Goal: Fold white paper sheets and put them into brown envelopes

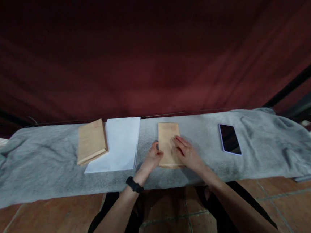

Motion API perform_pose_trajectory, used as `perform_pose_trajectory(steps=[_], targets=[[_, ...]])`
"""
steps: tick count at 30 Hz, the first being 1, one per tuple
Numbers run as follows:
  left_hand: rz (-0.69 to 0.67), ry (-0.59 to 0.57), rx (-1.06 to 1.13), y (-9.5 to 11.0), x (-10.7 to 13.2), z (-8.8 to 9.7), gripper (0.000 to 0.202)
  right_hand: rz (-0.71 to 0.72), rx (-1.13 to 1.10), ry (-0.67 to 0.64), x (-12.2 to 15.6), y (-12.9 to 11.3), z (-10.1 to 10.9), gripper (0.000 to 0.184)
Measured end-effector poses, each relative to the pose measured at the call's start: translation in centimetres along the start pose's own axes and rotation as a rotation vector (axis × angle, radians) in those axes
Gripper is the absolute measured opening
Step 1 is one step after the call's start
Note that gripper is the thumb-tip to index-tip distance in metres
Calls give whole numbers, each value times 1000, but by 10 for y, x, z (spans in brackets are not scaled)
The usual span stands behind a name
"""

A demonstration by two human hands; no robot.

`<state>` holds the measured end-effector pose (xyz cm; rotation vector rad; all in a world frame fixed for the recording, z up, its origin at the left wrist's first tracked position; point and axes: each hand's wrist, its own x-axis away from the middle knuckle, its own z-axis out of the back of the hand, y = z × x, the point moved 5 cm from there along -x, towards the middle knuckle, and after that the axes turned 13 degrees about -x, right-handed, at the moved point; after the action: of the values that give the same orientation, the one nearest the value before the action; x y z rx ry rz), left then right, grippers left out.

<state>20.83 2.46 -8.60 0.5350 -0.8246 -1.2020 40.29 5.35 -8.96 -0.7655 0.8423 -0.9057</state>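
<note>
A tan paper envelope [166, 144] lies lengthwise on the grey cloth in front of me. My left hand [152, 156] is at its left edge, with the thumb over the paper and the fingers closed along the side. A dark band circles that wrist. On the envelope's right half rests my right hand [185, 152], its fingers stretched across the surface and holding nothing. The palm side of both hands is hidden.
To the left, a stack of tan envelopes [91, 141] partly covers white paper sheets [121, 145]. A phone [230, 139] with a lilac edge lies on the right. Grey cloth [47, 158] covers the narrow surface; a dark red curtain [151, 66] hangs behind it.
</note>
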Motion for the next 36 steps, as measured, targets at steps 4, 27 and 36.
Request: perform_pose_trajectory(steps=[4, 27, 36], targets=[[-149, 277, -574, 20, 7, 7, 41, 75, 350, -139, 6, -5, -19, 53], [-787, 20, -948, 57, -91, -50, 59, -26, -366, -407, 0, -1, -10, 25], [-824, -58, -942, 45, -42, -57, 60, -217, -541, -536, -1, -3, 0, 31]])
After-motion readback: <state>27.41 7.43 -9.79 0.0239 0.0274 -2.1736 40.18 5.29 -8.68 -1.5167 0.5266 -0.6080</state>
